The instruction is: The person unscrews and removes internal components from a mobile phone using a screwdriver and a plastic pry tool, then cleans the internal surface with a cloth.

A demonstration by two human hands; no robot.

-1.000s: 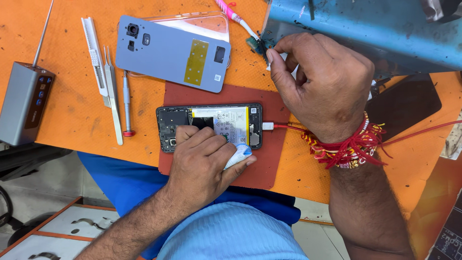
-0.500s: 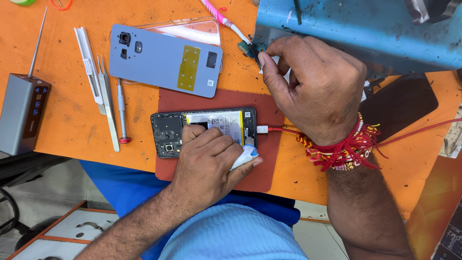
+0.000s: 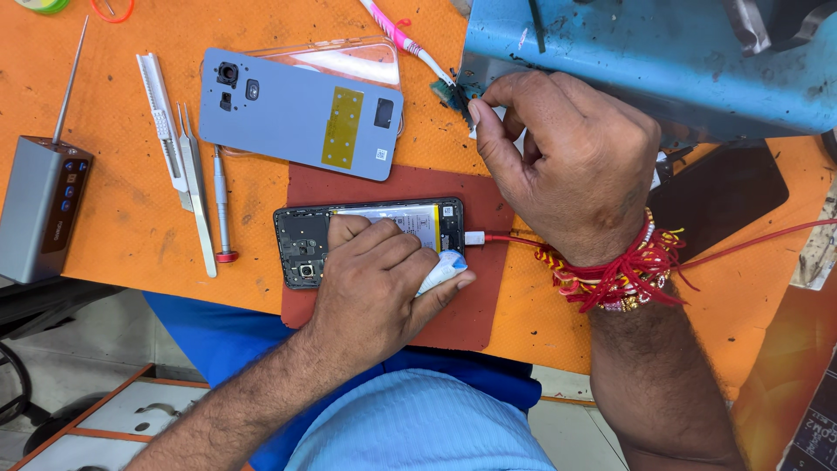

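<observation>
Head view, single moment, workbench catalogued as follows.

Item 1: opened phone (image 3: pixel 370 228), back removed, battery and boards exposed, lying flat on a dark red mat (image 3: pixel 488 305) on the orange table (image 3: pixel 113 235). A red cable (image 3: pixel 514 238) was plugged into its right end.

Item 2: left hand (image 3: pixel 379 279), palm down over the phone's lower middle, fingers curled and closed on a small white cloth or wipe (image 3: pixel 440 270) pinched against the phone's edge. It both steadied the phone and kept the wipe ready.

Item 3: right hand (image 3: pixel 567 166), wrist bound with red threads, fingers pinched shut on a small white piece (image 3: pixel 475 122) at the tip of a little green circuit part (image 3: pixel 449 92), just beside the bristles of a pink-handled brush (image 3: pixel 401 35) and against the edge of a blue metal unit (image 3: pixel 645 52). What exactly the pinched piece was could not be told.

Item 4: detached grey back cover (image 3: pixel 296 113), inside face up, resting over a clear case; well apart from both hands.

Item 5: tweezers (image 3: pixel 196 183), a white pry tool (image 3: pixel 161 113) and a red-tipped screwdriver (image 3: pixel 222 209), ranged left of the phone; a grey box with antenna (image 3: pixel 39 218) at the table's left edge.

Handling note, as a judgement: work on the small part went best with a light fingertip pinch by its edges, the phone kept pressed flat so the cable did not drag it.
</observation>
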